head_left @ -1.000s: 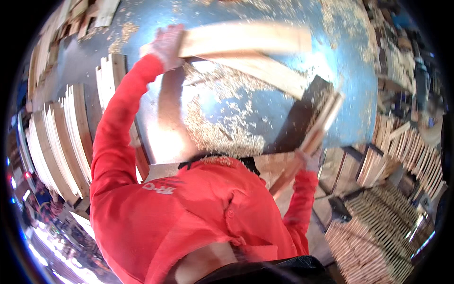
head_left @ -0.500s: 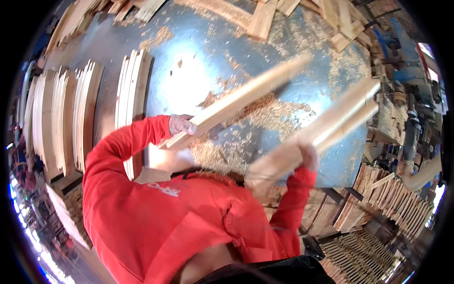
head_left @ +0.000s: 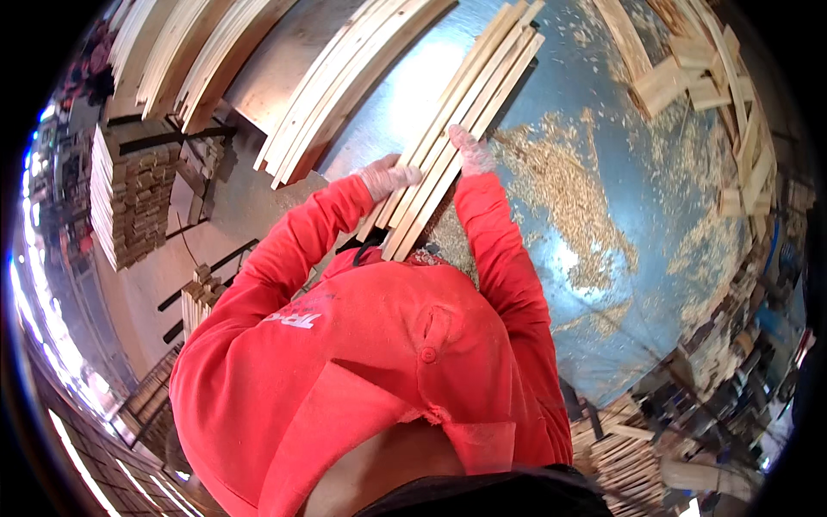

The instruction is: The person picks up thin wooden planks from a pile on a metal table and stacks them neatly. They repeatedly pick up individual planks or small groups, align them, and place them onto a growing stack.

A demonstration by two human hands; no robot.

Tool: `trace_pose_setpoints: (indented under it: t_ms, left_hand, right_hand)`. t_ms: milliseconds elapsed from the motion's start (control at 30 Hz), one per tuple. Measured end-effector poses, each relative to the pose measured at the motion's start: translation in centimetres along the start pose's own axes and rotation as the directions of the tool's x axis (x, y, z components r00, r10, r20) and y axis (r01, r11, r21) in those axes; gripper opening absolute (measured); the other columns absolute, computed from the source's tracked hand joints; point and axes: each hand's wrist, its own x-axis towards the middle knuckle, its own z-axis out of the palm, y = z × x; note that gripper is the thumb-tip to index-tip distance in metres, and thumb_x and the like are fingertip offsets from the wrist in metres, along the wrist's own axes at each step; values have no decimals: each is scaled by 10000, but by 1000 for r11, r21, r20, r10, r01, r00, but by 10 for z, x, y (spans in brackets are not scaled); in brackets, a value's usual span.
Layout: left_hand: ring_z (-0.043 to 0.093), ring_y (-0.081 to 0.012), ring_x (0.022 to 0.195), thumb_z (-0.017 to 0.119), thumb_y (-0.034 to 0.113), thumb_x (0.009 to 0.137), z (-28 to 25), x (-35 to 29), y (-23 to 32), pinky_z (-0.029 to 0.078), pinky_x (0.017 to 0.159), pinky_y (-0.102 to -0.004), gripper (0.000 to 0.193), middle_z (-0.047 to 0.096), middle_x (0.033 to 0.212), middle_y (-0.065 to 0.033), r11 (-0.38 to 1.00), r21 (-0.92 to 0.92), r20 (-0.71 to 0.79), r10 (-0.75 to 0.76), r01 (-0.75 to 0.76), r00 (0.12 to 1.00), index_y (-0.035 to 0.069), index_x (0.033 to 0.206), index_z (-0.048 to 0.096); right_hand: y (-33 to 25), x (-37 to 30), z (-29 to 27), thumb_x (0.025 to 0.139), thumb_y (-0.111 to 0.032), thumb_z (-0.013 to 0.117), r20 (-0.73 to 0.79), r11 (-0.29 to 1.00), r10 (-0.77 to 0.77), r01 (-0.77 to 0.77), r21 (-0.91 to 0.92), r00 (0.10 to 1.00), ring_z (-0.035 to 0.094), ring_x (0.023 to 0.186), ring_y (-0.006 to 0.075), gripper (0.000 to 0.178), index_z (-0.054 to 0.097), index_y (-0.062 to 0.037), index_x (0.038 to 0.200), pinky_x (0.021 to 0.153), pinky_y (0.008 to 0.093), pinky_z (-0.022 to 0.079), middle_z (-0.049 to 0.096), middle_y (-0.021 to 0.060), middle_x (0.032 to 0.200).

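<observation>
Several long, pale wooden boards lie side by side on edge in front of my body, slanting up and to the right over the metal tabletop. My left hand, in a light glove, grips the bundle's left side near its close end, thumb over the top. On the opposite side my right hand, also gloved, presses against the outer board with its thumb on the upper edge. The fingers under and beside the wood are mostly hidden. The near board ends reach almost to my red jacket.
To the left of the bundle stands another row of boards, with more rows beyond. Sawdust and shavings cover parts of the blue-grey metal table. Offcuts lie at the far right. A stack of lumber stands left.
My body and view have turned left. The boards that each hand held apart are now together in one bundle between both hands, beside the standing rows.
</observation>
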Motion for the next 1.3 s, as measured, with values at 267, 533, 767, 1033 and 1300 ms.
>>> trace_pose_setpoints:
  t_ms: [267,533,767,1033,1300]
  left_hand:
    - [629,-272,1010,563,685,784,-13,-50,46,478,887,-356,791,657,1088,-180,796,555,-302,-76,240,950,55,1262,577]
    - [616,-265,1067,493,389,968,-198,-37,127,502,891,-367,422,635,1184,-160,692,718,-393,320,71,862,84,1244,586]
    - [564,-321,1081,537,498,867,-257,46,181,460,864,-420,557,572,1160,-205,467,883,-19,145,-51,989,30,1169,558]
    - [553,-328,1113,533,437,913,-210,135,197,446,935,-396,579,559,1223,-223,672,499,165,546,-547,822,16,1305,471]
    - [549,-303,1143,569,423,896,-180,59,324,441,968,-393,613,549,1264,-198,733,189,161,634,-654,756,32,1350,437]
  right_hand:
    - [19,28,47,765,36,729,28,977,192,-194,87,981,650,925,225,802,305,-83,1436,815,312,567,611,130,1104]
    - [9,50,134,801,-643,593,11,260,22,5,-965,1000,583,1109,372,785,557,-2,1252,927,415,445,618,232,1185]
    - [-32,96,136,924,-518,485,-26,-29,-203,-33,-999,979,573,1055,342,616,551,36,1186,901,398,462,614,218,1134]
    - [-42,188,127,926,-501,486,-356,820,-229,-18,-572,906,574,1084,238,666,418,9,1348,931,335,472,573,163,1223]
    - [-238,200,207,895,-325,558,-25,826,-482,445,-345,876,562,1110,238,646,283,-59,1415,933,358,485,523,156,1285]
